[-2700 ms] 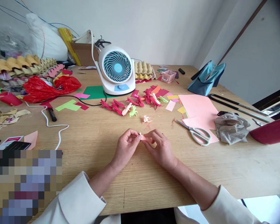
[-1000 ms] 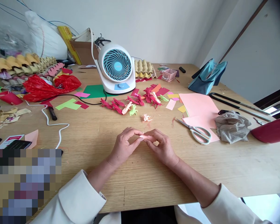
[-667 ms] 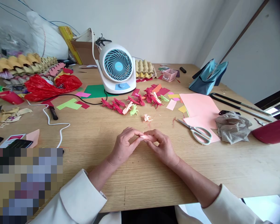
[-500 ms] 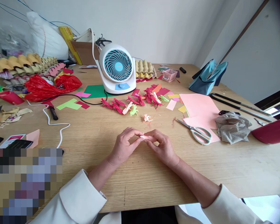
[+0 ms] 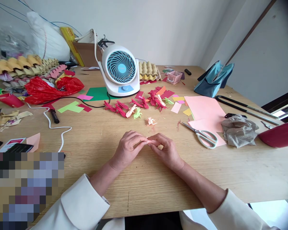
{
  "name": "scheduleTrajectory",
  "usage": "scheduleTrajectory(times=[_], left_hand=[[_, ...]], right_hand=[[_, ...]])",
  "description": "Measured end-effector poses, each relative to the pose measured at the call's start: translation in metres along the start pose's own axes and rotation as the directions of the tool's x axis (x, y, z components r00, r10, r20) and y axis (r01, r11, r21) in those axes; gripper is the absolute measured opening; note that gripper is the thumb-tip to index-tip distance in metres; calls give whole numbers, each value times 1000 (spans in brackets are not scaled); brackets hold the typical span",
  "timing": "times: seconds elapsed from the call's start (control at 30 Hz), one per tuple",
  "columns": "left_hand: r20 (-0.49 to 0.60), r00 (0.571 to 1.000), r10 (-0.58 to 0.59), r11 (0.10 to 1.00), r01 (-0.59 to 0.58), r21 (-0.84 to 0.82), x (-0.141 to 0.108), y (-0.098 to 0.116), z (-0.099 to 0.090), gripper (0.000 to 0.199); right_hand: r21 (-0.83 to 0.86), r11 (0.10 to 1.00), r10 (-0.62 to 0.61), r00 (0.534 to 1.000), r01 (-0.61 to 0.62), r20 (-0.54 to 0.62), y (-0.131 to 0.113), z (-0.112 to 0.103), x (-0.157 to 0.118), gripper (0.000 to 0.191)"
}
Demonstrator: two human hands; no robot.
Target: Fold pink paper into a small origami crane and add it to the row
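My left hand (image 5: 131,146) and my right hand (image 5: 166,150) meet fingertip to fingertip above the wooden table (image 5: 144,188). Between them they pinch a small folded piece of pink paper (image 5: 149,141), mostly hidden by the fingers. Just beyond my hands lies a pale pink folded paper figure (image 5: 150,121). Farther back, red folded paper figures (image 5: 120,108) lie in a row with a light green one (image 5: 137,113) among them. To the right of my right hand rest white-handled scissors (image 5: 203,135), partly over pink paper sheets (image 5: 204,108).
A white fan (image 5: 122,70) stands at the back. Crumpled grey cloth (image 5: 240,131) and a dark red object (image 5: 279,134) are at the right, a blue bag (image 5: 214,80) behind. On the left are a red plastic bag (image 5: 52,89), a white cable (image 5: 55,128) and a phone (image 5: 20,148).
My left fingers have closed a little farther over the pink paper, so less of it shows. My right hand has hardly moved.
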State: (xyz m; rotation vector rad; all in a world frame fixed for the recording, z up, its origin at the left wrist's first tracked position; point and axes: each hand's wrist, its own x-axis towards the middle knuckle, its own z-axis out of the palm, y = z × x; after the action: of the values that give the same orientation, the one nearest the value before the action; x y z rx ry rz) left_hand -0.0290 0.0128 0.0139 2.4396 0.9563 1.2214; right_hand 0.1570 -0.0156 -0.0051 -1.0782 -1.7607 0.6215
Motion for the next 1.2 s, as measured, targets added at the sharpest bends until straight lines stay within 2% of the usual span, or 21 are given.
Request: scheduleTrajectory(times=[0.33, 0.63, 0.87, 1.0, 1.1, 1.2], left_hand=[[-8, 1000, -17, 1000, 17, -23, 0, 0, 2, 8], [-24, 999, -36, 998, 35, -50, 0, 1, 2, 7], [-21, 1000, -16, 1000, 16, -16, -1, -1, 3, 8], [-19, 999, -42, 996, 40, -81, -2, -1, 4, 6], [3, 999, -53, 992, 53, -116, 8, -9, 0, 7], [70, 997, 19, 1000, -20, 18, 38, -30, -3, 20]], right_hand=[[-10, 999, -38, 999, 38, 2, 3, 0, -1, 12], [-18, 1000, 1, 999, -2, -33, -4, 0, 0, 5], [0, 1000, -6, 1000, 6, -22, -1, 0, 1, 7], [21, 1000, -16, 1000, 16, -15, -4, -3, 2, 8], [23, 1000, 15, 999, -15, -40, -4, -7, 5, 8], [40, 997, 66, 992, -62, -112, -1, -12, 9, 5]])
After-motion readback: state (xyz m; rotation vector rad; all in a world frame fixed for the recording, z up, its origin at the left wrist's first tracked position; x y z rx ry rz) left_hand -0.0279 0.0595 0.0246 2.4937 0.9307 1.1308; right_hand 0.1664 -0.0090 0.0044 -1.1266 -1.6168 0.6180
